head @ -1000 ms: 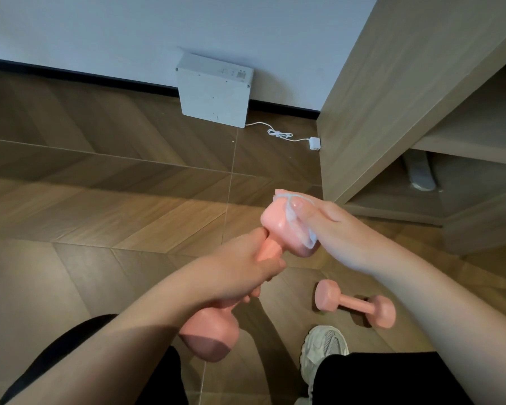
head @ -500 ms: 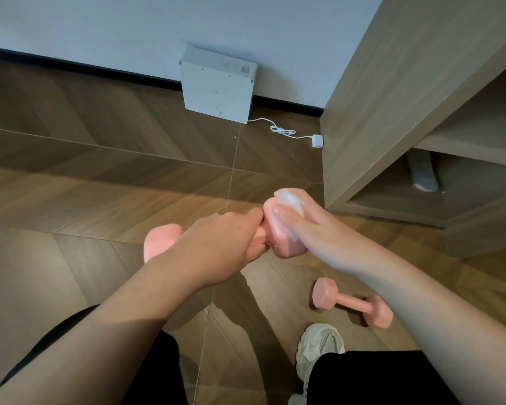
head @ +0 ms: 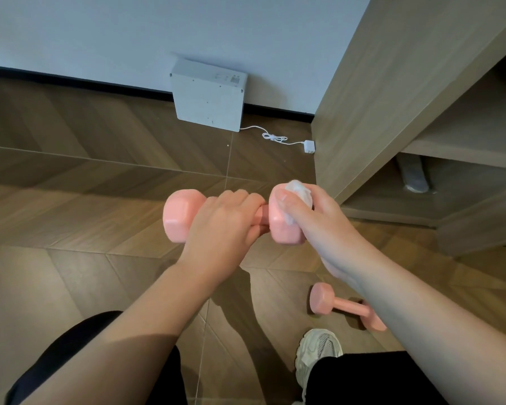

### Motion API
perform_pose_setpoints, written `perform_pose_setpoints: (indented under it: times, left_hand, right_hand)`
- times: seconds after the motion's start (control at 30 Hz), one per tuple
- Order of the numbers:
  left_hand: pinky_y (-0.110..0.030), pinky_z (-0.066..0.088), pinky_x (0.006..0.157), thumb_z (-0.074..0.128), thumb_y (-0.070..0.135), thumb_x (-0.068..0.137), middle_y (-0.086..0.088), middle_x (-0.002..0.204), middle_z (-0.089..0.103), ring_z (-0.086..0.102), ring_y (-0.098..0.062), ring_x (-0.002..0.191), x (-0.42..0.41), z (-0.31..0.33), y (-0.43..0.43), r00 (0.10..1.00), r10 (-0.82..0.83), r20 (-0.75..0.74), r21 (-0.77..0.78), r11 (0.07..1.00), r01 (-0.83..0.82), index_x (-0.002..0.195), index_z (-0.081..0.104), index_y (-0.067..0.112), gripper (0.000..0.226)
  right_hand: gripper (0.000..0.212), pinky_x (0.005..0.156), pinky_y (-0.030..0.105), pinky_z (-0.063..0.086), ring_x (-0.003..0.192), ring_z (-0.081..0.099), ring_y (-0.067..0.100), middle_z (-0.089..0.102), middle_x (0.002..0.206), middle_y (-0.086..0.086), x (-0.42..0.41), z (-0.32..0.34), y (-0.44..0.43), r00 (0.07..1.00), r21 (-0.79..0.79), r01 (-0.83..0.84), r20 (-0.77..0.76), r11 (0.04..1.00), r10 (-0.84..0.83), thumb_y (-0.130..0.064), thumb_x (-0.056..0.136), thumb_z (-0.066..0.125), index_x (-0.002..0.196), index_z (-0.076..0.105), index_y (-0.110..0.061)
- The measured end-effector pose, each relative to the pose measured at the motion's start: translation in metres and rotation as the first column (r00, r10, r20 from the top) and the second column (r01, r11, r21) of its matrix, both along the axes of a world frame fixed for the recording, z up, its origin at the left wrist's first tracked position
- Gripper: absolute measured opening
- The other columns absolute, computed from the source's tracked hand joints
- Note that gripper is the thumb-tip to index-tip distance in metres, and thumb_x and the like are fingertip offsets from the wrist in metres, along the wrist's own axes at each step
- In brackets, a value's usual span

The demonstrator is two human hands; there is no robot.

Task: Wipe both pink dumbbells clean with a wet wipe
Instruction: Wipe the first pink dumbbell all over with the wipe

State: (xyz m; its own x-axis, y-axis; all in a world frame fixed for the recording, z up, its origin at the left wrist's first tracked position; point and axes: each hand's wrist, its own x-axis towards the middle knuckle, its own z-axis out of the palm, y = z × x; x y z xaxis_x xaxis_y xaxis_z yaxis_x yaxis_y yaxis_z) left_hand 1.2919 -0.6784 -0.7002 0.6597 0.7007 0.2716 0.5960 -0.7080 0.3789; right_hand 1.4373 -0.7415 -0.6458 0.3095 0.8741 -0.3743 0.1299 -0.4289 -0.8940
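We hold the first dumbbell (head: pixel 181 216) level in the air above the floor (head: pixel 70 200). Its left head sticks out bare beyond our left grip (head: pixel 225 226). That grip's fingers curl over the handle from above, back of the hand up, with the forearm reaching in from the lower left.

The work is at the right head. The wet wipe (head: pixel 300 191) is bunched against its top and outer face, pinched there by our right grip (head: pixel 313 220). The thumb lies on the near side of the head and the other fingers wrap round the far side.

We judge the wiping to be under way on this head. No dirt or wetness shows, so we cannot tell whether the left head and handle are done.

The second dumbbell (head: pixel 342 306) lies on the floor at lower right, just beyond our shoe (head: pixel 319 349). Our right forearm partly hides it and neither hand touches it. We judge it may yet need its wipe, so at best half the task is done.
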Motion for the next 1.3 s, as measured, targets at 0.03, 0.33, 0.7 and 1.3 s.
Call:
perform_pose_setpoints:
  times: [0.03,0.33,0.7,1.3]
  left_hand:
    - [-0.042,0.044,0.062,0.047,0.037,0.083,-0.002,0.085,0.062,0.055,-0.026,0.074,0.0,0.002,0.0,1.0,0.026,0.014,0.021,0.999,-0.026,0.096,0.063,0.014,0.031]
    - [-0.028,0.053,0.067,0.067,0.044,0.085,0.001,0.066,0.067,0.061,-0.009,0.063,-0.009,0.019,-0.016,0.833,0.444,0.331,-0.612,0.772,-0.169,0.074,0.069,0.009,0.036]
    - [-0.023,0.046,0.052,0.057,0.018,0.092,0.004,0.05,0.037,0.04,-0.011,0.042,0.018,0.04,0.01,-0.11,0.986,0.124,-0.674,0.165,0.72,0.064,0.039,0.017,0.033]
    - [-0.021,0.035,0.046,0.047,0.011,0.087,0.006,0.048,0.026,0.027,-0.011,0.039,-0.006,0.029,0.023,-0.076,0.985,0.156,-0.732,0.168,0.66,0.063,0.031,0.018,0.03]
  right_hand:
    - [0.017,0.077,0.019,0.046,0.089,0.058,0.004,0.058,0.1,-0.01,0.0,0.001,0.001,0.999,0.012,0.031,-0.026,0.999,-0.031,-0.034,0.095,0.056,0.103,0.055,-0.019]
    - [0.021,0.089,0.037,0.046,0.086,0.056,0.012,0.057,0.087,-0.002,0.007,0.013,0.006,0.911,-0.014,0.243,-0.341,0.97,-0.233,-0.031,0.097,0.054,0.104,0.06,-0.012]
    - [0.054,0.082,0.01,0.045,0.098,0.057,-0.011,0.059,0.11,-0.014,-0.014,0.005,-0.002,0.988,0.144,-0.151,-0.014,0.978,0.155,-0.049,0.084,0.065,0.127,0.05,-0.021]
    - [0.039,0.107,0.013,0.035,0.131,0.04,-0.011,0.052,0.142,-0.012,-0.019,-0.007,-0.015,0.822,0.259,-0.403,0.524,0.878,0.223,-0.03,0.101,0.041,0.136,0.055,-0.022]
